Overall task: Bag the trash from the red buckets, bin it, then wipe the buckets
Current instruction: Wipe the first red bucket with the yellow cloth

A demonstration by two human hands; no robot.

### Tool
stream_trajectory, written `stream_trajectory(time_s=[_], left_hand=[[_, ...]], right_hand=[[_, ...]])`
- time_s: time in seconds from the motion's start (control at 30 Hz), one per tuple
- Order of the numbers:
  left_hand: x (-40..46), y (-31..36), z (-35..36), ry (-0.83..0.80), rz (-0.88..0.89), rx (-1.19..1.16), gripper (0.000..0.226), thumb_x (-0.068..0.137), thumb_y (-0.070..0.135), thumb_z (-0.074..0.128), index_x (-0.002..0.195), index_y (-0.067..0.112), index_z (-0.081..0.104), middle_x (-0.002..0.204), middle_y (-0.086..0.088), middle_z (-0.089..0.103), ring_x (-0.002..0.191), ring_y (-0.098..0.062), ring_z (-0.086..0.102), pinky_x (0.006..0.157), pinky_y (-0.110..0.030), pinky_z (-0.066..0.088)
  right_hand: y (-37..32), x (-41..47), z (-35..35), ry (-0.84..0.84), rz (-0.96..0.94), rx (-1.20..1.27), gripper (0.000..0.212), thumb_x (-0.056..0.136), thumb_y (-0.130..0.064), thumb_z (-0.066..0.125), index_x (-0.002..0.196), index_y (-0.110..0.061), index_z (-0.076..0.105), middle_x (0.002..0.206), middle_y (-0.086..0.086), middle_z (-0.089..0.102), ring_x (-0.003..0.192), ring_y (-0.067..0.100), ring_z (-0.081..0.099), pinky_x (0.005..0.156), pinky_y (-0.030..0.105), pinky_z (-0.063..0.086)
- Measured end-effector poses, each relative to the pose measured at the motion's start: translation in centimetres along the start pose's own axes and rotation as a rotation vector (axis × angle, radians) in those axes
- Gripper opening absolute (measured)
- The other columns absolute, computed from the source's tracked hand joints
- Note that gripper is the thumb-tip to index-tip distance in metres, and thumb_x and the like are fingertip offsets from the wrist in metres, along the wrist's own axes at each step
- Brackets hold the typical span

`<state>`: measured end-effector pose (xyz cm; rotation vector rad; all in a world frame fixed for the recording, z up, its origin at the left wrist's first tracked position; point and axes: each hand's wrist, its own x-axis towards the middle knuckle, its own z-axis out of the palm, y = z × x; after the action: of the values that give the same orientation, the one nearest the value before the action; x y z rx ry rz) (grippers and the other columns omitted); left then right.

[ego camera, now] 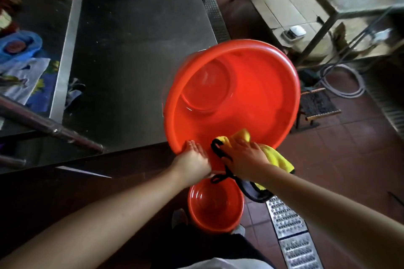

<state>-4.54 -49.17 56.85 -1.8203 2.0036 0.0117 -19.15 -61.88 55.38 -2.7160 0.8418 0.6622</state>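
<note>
A big red bucket (251, 94) is tilted with its open mouth toward me, its far side against the corner of the steel table (140, 54). My left hand (193, 159) grips its near rim from below. My right hand (246, 157) presses a yellow cloth (274, 155) with black edging against the near rim, fingers laid flat over it. The bucket's inside looks empty. A second, smaller red bucket (215, 205) stands upright on the floor right under my hands, also empty.
A metal floor drain grate (288, 223) runs along the tiled floor at right. A metal rack (328, 17) with cardboard, a coiled hose (343, 81) and a small stool (317, 105) stand beyond the bucket. Bags and blue plastic (19, 46) lie at far left.
</note>
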Motion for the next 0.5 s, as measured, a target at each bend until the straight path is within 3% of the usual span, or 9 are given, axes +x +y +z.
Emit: stream_trajectory(time_s=[0.13,0.3,0.4,0.5], left_hand=[[0.0,0.0,-0.1,-0.058,-0.039,-0.007,0.052,0.102,0.024,0.036,0.128,-0.019,0.046,0.130,-0.043,0.047,0.113,-0.060,0.051,0.097,-0.065,0.040],[0.0,-0.2,-0.8,-0.158,0.008,-0.004,0.082,0.099,0.060,0.029,0.130,-0.014,0.048,0.130,-0.045,0.044,0.118,-0.063,0.045,0.102,-0.064,0.036],[-0.3,-0.5,-1.3,-0.078,0.032,-0.002,0.081,0.077,0.077,0.055,0.111,0.005,0.072,0.099,-0.029,0.070,0.093,-0.048,0.067,0.082,-0.052,0.056],[0.2,-0.1,-1.3,0.030,0.079,-0.041,0.065,0.053,0.066,0.082,0.081,0.008,0.079,0.077,-0.026,0.071,0.071,-0.045,0.069,0.063,-0.052,0.058]], right_hand=[[0.0,0.8,-0.4,-0.014,0.004,-0.013,0.057,0.103,-0.053,0.028,0.156,-0.036,0.019,0.164,0.001,0.021,0.151,0.023,0.018,0.117,0.049,0.022],[-0.4,6.2,-0.2,-0.052,0.038,0.063,0.053,0.104,-0.051,0.029,0.154,-0.036,0.026,0.160,0.002,0.026,0.149,0.024,0.020,0.116,0.053,0.019],[-0.1,10.9,0.1,-0.044,0.052,0.114,0.050,0.104,-0.050,0.032,0.151,-0.034,0.034,0.156,0.003,0.032,0.146,0.025,0.023,0.117,0.053,0.020],[0.6,15.3,0.4,-0.048,0.068,0.133,0.049,0.104,-0.049,0.031,0.152,-0.037,0.033,0.158,0.003,0.031,0.147,0.024,0.020,0.117,0.053,0.015]])
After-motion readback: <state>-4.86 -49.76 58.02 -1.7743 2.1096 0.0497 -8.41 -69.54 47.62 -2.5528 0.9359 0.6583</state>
